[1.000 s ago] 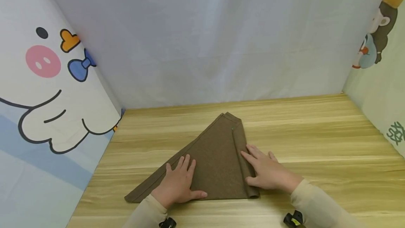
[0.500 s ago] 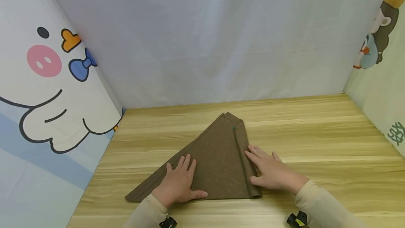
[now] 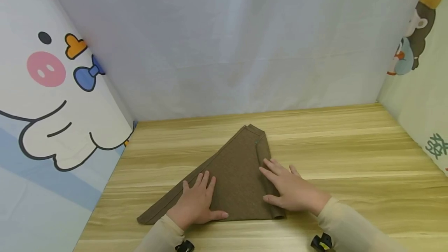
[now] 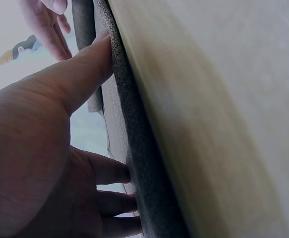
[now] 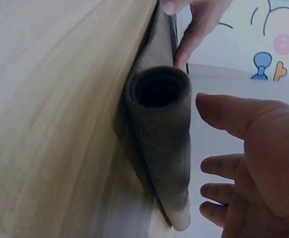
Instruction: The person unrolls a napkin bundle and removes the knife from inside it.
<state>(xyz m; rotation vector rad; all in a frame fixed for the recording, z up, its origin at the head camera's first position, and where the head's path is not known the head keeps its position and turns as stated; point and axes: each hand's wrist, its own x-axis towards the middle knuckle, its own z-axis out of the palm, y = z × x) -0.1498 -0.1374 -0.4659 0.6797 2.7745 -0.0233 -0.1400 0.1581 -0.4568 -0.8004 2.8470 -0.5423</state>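
Observation:
A brown cloth [image 3: 238, 178] lies folded in a rough triangle, its right edge rolled into a tube. The left hand [image 3: 196, 201] rests flat on its lower left part, fingers spread; in the left wrist view the thumb and fingertips of that hand [image 4: 40, 148] touch the cloth [image 4: 134, 124]. Over the rolled edge is the right hand [image 3: 292, 189], fingers extended. The right wrist view shows the hollow end of the roll [image 5: 162, 134], with a small gap between it and the fingers of the right hand [image 5: 263, 158].
The wood-grain table [image 3: 332, 147] lies under the cloth. A pale curtain [image 3: 227, 49] hangs behind it. Panels with cartoon prints stand at the left [image 3: 77, 127] and right [image 3: 420, 104]. A dark device is strapped near each wrist.
The right hand moved slightly right, then back left, and now lies further over the rolled edge. The left hand has stayed in place on the cloth.

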